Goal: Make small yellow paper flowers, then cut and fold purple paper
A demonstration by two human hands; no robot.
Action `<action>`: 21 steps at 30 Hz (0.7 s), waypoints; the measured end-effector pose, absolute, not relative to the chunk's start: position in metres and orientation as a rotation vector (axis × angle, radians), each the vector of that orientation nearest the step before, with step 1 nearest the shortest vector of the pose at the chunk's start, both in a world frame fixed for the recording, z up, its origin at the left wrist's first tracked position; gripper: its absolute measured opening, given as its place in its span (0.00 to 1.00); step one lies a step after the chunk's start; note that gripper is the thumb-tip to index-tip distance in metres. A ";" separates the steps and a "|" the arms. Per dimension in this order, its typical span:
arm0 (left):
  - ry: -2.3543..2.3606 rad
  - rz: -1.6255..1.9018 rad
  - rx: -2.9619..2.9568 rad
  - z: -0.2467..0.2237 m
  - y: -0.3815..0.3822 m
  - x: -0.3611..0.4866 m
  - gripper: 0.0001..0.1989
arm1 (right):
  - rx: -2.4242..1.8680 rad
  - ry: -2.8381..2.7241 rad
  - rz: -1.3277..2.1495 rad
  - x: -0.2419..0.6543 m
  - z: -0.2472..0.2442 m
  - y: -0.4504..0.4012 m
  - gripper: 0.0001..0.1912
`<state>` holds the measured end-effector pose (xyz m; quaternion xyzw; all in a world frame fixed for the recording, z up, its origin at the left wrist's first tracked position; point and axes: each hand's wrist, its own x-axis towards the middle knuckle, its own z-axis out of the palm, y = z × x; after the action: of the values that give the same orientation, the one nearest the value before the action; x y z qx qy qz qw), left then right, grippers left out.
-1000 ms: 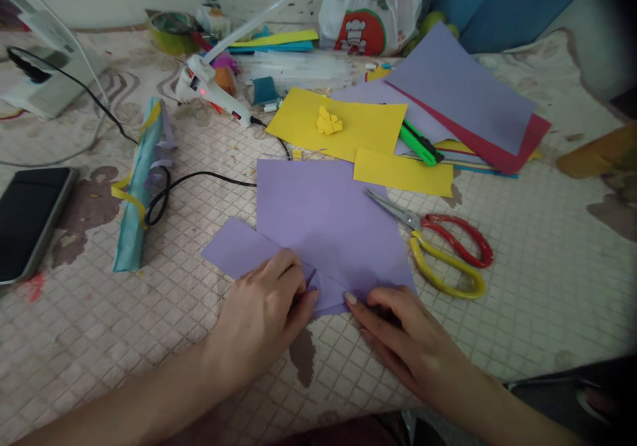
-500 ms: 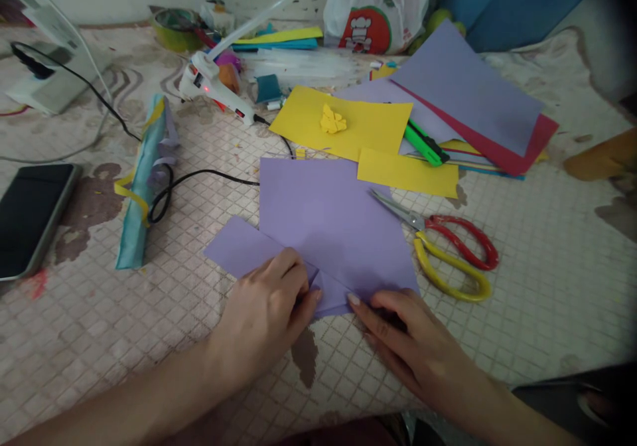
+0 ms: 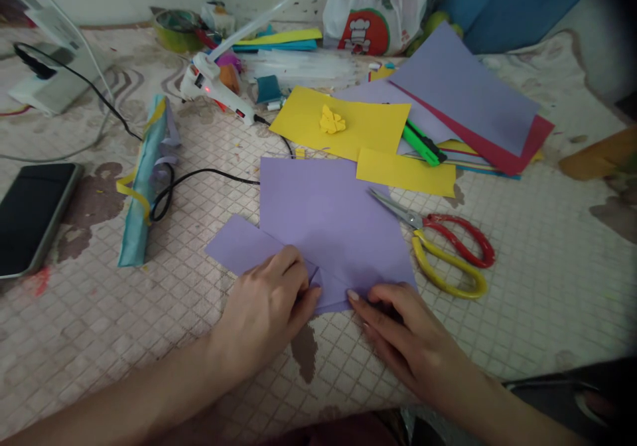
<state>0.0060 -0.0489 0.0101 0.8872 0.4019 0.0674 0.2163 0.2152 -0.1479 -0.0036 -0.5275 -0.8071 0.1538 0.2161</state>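
A narrower purple paper strip [image 3: 243,241] lies slantwise across the near part of a large purple paper sheet [image 3: 328,214], with a fold showing between my hands. My left hand [image 3: 269,297] is closed, its curled fingers and thumb gripping the strip and pressing it down. At the strip's right end, near the sheet's front edge, my right hand [image 3: 403,330] has its index fingertip on the paper and its other fingers curled together; its grip is partly hidden. Scissors [image 3: 418,223] with one red and one yellow handle lie right of the sheet, their tips over its edge.
Behind lie yellow paper [image 3: 368,124] with a crumpled yellow piece [image 3: 332,120], a green cutter [image 3: 422,143] and stacked coloured sheets [image 3: 462,87]. A glue gun [image 3: 219,91] with a lit red light stands back left. A blue paper roll [image 3: 142,194] and phone [image 3: 34,214] lie left.
Both hands stay almost in place on the purple paper. The right fingertip shifts very slightly along the strip's lower edge; the view moves a little.
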 end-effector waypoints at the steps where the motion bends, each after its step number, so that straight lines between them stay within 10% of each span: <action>1: 1.116 0.179 2.464 0.011 -0.049 0.006 0.09 | -1.463 -2.225 0.433 0.215 -0.004 -0.148 0.21; 21: 1.140 0.170 2.483 0.011 -0.049 0.008 0.09 | -1.496 -2.376 0.262 0.211 -0.009 -0.147 0.21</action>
<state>0.0084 -0.0492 0.0106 0.8886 0.4080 0.0608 0.2006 0.2110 -0.1468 -0.0087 -0.5235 -0.8318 0.0917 0.1602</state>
